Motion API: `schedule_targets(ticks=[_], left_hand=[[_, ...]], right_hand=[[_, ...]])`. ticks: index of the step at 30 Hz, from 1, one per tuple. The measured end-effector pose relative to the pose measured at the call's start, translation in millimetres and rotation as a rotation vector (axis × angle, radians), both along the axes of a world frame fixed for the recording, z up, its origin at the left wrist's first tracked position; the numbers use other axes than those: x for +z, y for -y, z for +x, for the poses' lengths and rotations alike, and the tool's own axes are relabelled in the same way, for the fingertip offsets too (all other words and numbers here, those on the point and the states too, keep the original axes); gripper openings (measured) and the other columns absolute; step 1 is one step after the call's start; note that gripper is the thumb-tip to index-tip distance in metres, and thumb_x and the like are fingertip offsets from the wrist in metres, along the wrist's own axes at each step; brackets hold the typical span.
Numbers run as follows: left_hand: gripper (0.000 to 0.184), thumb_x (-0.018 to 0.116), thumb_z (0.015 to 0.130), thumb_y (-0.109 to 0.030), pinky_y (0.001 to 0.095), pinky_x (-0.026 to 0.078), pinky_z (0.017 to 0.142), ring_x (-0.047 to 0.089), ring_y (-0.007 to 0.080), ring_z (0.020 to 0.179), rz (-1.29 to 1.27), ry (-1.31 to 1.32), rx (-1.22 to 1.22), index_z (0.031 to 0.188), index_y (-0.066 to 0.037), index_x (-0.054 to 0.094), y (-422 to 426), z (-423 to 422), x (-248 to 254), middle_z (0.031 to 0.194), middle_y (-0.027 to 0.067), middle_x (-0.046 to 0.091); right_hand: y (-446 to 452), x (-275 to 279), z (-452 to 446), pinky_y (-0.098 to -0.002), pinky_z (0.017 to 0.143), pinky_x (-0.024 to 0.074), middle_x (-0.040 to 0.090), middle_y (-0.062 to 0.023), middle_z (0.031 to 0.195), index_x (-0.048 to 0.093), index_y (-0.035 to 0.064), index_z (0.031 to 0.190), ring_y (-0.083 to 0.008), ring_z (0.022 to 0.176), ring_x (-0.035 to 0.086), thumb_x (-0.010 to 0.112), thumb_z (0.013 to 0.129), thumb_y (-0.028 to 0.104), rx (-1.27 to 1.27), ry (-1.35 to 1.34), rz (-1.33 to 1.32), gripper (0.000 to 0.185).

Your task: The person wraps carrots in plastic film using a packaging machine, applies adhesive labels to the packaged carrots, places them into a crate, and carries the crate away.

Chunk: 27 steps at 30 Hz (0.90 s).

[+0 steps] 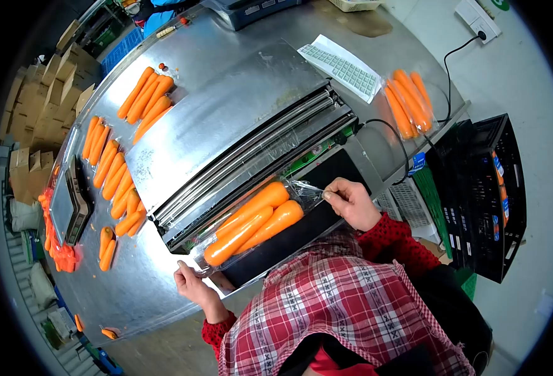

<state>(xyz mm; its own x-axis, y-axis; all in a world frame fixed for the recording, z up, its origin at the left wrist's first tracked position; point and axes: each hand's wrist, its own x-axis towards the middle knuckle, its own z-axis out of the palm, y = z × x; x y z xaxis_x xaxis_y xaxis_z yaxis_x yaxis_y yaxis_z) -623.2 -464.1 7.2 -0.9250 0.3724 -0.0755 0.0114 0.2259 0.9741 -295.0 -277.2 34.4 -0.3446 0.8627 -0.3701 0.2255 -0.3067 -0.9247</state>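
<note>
Three large carrots (251,229) lie side by side under clear plastic film (304,190) on the dark front plate (289,243) of a wrapping machine. My right hand (351,202) pinches the film's gathered end, stretching it out to the right of the carrots. At the other end, my left hand (195,287) is closed at the film's lower left corner, thumb and fingers together at its edge. Neither hand touches the carrots directly. Just beyond them run the machine's metal rollers (245,166).
Groups of loose carrots (117,172) lie on the metal table's left side, by a scale (76,200) and a red mesh bag (63,257). A wrapped carrot pack (409,103) and a label sheet (342,66) lie to the right. Black crates (477,194) stand beside the table.
</note>
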Motion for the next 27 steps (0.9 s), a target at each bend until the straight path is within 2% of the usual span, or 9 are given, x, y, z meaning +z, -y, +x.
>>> schedule_targets(ticks=[5, 10, 12, 14, 15, 18, 22, 25, 27], left_hand=[[0.028, 0.05, 0.1, -0.025, 0.0287, 0.043, 0.074, 0.054, 0.0128, 0.081, 0.12, 0.129, -0.163, 0.085, -0.003, 0.057, 10.8, 3.0, 8.4, 0.085, 0.0053, 0.058], [0.022, 0.048, 0.1, -0.02, 0.0241, 0.037, 0.064, 0.043, 0.0074, 0.068, 0.421, 0.283, -0.039, 0.081, -0.009, 0.047, -3.6, 15.5, 22.7, 0.073, -0.0007, 0.046], [0.024, 0.048, 0.101, -0.021, 0.0227, 0.033, 0.06, 0.038, 0.0055, 0.063, 0.351, 0.307, 0.062, 0.079, -0.01, 0.044, -14.0, 26.3, 31.7, 0.069, -0.0034, 0.041], [0.025, 0.048, 0.101, -0.022, 0.0231, 0.031, 0.054, 0.036, 0.0052, 0.057, 0.279, 0.289, 0.055, 0.078, -0.011, 0.045, -7.0, 32.9, 30.1, 0.064, -0.0046, 0.036], [0.026, 0.049, 0.1, -0.024, 0.0241, 0.031, 0.051, 0.035, 0.0059, 0.055, 0.242, 0.355, 0.127, 0.077, -0.012, 0.045, 0.4, 41.4, 39.2, 0.062, -0.0044, 0.035], [0.03, 0.054, 0.097, -0.03, 0.0265, 0.029, 0.045, 0.033, 0.0078, 0.049, 0.089, 0.48, 0.17, 0.075, -0.012, 0.044, 43.1, 52.4, 44.6, 0.059, -0.0039, 0.035], [0.025, 0.057, 0.093, -0.025, 0.0293, 0.043, 0.05, 0.055, 0.0136, 0.057, -0.171, 0.97, 0.063, 0.085, -0.001, 0.061, 92.4, 61.0, -31.6, 0.071, 0.0069, 0.062], [0.023, 0.06, 0.091, -0.023, 0.0294, 0.045, 0.052, 0.056, 0.0147, 0.057, -0.135, 1.107, 0.012, 0.084, -0.001, 0.061, 89.7, 67.5, -54.1, 0.071, 0.0079, 0.062], [0.022, 0.062, 0.089, -0.022, 0.0296, 0.046, 0.053, 0.056, 0.0153, 0.058, -0.096, 1.098, -0.1, 0.084, -0.001, 0.061, 81.8, 68.3, -52.1, 0.071, 0.0086, 0.062]], right_hand=[[-19.5, 3.0, -21.6, -0.0205, 0.053, 0.0354, 0.053, 0.002, 0.067, 0.065, -0.0024, 0.086, -0.0041, 0.059, 0.045, 0.062, 0.092, 0.015, 0.118, 0.043, 0.086, 0.019], [-19.7, -18.1, -58.5, -0.022, 0.072, 0.0437, 0.059, -0.0004, 0.084, 0.062, -0.0037, 0.091, -0.0065, 0.077, 0.054, 0.056, 0.094, 0.005, -0.176, -0.206, 0.277, 0.011], [-19.5, -24.8, -70.9, -0.023, 0.063, 0.0442, 0.057, 0.0016, 0.074, 0.061, -0.0023, 0.089, -0.0065, 0.069, 0.053, 0.059, 0.092, 0.006, -0.223, -0.151, 0.449, 0.009], [-19.5, -23.9, -73.5, -0.0226, 0.056, 0.0416, 0.054, 0.002, 0.07, 0.06, -0.0008, 0.087, -0.0059, 0.062, 0.049, 0.058, 0.093, 0.007, -0.252, -0.122, 0.359, 0.01], [-18.4, -17.1, -68.9, -0.0201, 0.043, 0.0286, 0.044, 0.0048, 0.06, 0.056, 0.0031, 0.087, -0.0019, 0.048, 0.037, 0.055, 0.096, 0.012, -0.284, -0.219, 0.243, 0.013], [13.7, -4.1, -15.7, -0.0228, 0.04, 0.0283, 0.042, 0.004, 0.055, 0.057, 0.0023, 0.084, -0.0048, 0.043, 0.036, 0.056, 0.096, 0.017, -0.37, -0.213, -0.169, 0.02], [56.4, -19.5, 37.5, -0.0241, 0.042, 0.032, 0.048, 0.0001, 0.058, 0.06, 0.0019, 0.077, -0.0069, 0.047, 0.041, 0.058, 0.092, 0.014, -0.414, -0.167, -0.603, 0.019], [60.1, -102.1, 38.3, -0.0254, 0.046, 0.038, 0.058, -0.0028, 0.065, 0.065, 0.0, 0.088, -0.0109, 0.052, 0.05, 0.061, 0.084, 0.009, 0.152, -0.029, -0.734, 0.01], [48.4, -59.6, 12.4, -0.0291, 0.043, 0.0416, 0.063, -0.0034, 0.073, 0.067, 0.0019, 0.096, -0.0128, 0.053, 0.055, 0.057, 0.08, 0.004, 0.098, -0.009, -0.971, 0.019]])
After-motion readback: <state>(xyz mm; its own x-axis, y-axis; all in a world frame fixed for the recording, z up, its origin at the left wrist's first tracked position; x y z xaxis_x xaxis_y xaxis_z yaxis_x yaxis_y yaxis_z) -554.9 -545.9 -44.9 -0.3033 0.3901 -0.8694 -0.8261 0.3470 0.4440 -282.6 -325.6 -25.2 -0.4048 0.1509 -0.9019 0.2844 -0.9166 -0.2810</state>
